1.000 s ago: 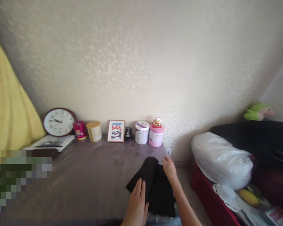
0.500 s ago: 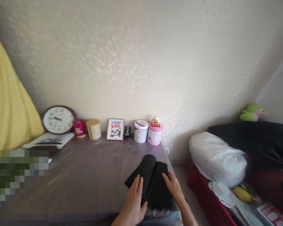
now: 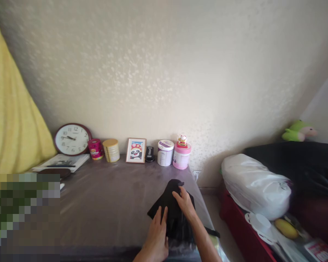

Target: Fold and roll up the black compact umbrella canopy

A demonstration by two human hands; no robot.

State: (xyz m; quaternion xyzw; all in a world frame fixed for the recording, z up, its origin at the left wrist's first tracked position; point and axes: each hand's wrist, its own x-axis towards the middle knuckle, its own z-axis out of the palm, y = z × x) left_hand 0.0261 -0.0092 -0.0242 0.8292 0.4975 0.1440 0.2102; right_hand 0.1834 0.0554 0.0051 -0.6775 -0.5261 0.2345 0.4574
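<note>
A folded black cloth [image 3: 171,209] lies near the front right corner of the table, with a dark strap [image 3: 212,232] sticking out past its right side. On its lower left part rests my left hand [image 3: 156,233], fingers stretched out and nearly flat, thumb partly hidden against the fabric. My right hand [image 3: 184,202] reaches across the cloth from the right and is closed on the folded-over layer near its upper end, where a small tip of fabric stands up by the fingers. The undersides of the folds are hidden.
Along the wall stand a clock [image 3: 73,139], a magenta can [image 3: 95,150], a yellow can [image 3: 112,151], a panda picture frame [image 3: 136,151], and white [image 3: 165,154] and pink tubs [image 3: 182,157]. Right of the table are a white plastic bag [image 3: 254,185] and a red-sided box [image 3: 235,222].
My right hand has moved left and up, bringing the cloth's right side over the middle. The strap has come into sight at the right. My left hand stays on the cloth.
</note>
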